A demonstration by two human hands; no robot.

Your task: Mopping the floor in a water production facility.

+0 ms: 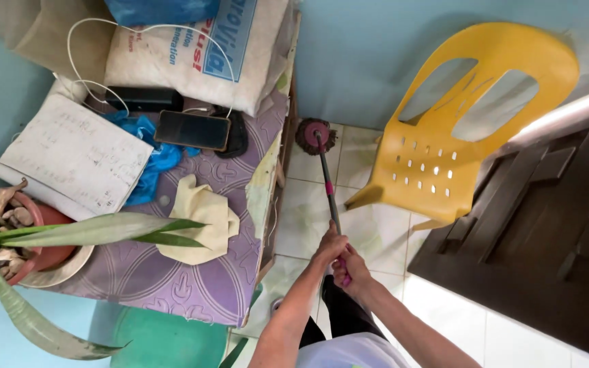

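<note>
A yellow plastic chair (468,123) is standing by the tabletop (192,272), where a phone (192,130) and yellow cloth (199,221) are lying.

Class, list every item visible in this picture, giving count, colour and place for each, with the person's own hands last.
mop: one, dark head, pink-banded handle, on the tiled floor by the wall
chair: one, yellow plastic, right of the mop
table: one, purple patterned cover, left
cloth: one, pale yellow, on the table
phone: one, black, on the table
notebook: one, white, open, table's left
sack: one, white, table's far end
potted plant: one, green leaves, red pot, far left
door: one, dark brown, right
left hand: gripping the mop handle
right hand: gripping the handle below it
</note>
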